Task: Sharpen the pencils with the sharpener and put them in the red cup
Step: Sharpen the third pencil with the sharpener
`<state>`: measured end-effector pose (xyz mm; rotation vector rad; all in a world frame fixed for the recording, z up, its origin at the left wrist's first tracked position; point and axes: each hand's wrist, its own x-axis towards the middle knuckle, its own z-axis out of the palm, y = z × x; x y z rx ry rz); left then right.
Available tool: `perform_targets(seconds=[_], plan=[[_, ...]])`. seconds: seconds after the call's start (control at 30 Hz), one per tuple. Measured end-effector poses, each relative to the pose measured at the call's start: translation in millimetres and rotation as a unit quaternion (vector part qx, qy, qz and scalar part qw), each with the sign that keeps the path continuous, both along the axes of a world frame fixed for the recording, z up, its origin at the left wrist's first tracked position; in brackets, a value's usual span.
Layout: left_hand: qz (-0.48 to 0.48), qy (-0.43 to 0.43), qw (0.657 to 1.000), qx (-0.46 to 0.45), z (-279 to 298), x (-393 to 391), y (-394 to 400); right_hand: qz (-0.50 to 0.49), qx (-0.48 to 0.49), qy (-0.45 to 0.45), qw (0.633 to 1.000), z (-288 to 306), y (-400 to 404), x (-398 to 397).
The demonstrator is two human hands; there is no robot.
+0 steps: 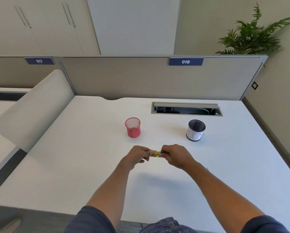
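Head view: both hands, left (137, 156) and right (176, 156), pinch the yellow sharpener (156, 154) between them.

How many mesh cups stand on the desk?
2: the red mesh cup stands left of centre, and the black mesh cup, wrapped in a handwritten paper label, stands to its right.

Partition signs (185, 61): 017, 018; black cup (196, 130): perhaps "BIN".

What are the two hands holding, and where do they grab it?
Both the left hand and right hand pinch a small yellow sharpener by its ends. Whether a pencil is in either grip cannot be told.
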<state>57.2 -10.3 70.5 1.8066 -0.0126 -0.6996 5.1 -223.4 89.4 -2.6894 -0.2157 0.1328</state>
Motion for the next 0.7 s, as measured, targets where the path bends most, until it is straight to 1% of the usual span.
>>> perform_targets(seconds=[0.03, 0.07, 0.17, 0.23, 0.37, 0.43, 0.5, 0.53, 0.6, 0.7], plan=[[-0.002, 0.0, 1.0, -0.001, -1, 0, 0, -0.014, -0.007, 0.002, 1.0, 0, 2, -1], [-0.005, 0.002, 1.0, 0.0, -2, 0, 0, -0.028, 0.004, 0.025, 0.999, 0, 3, -1], [-0.015, 0.012, 1.0, 0.011, -6, 0, 4, -0.04, 0.086, 0.122, 0.988, -1, 6, 3], [-0.019, 0.019, 1.0, 0.013, -7, 1, 6, -0.026, 0.108, 0.149, 0.983, 1, 7, 3], [-0.012, 0.022, 1.0, 0.008, -6, -1, 7, 0.006, 0.105, 0.148, 0.983, 2, 3, 3], [-0.009, 0.024, 1.0, 0.002, -8, 0, 7, 0.014, 0.069, 0.106, 0.992, -2, 2, 2], [-0.003, 0.023, 1.0, -0.002, -9, -1, 5, 0.006, 0.03, 0.056, 0.998, -7, 3, 1], [-0.002, 0.022, 1.0, -0.001, -8, -2, 4, 0.0, 0.018, 0.044, 0.999, -7, 3, 0], [-0.004, 0.02, 1.0, 0.003, -8, -3, 2, -0.008, 0.02, 0.066, 0.998, -7, 3, 0], [-0.024, 0.015, 1.0, 0.009, -9, -4, 2, -0.005, 0.081, 0.141, 0.987, -6, 1, -1]])
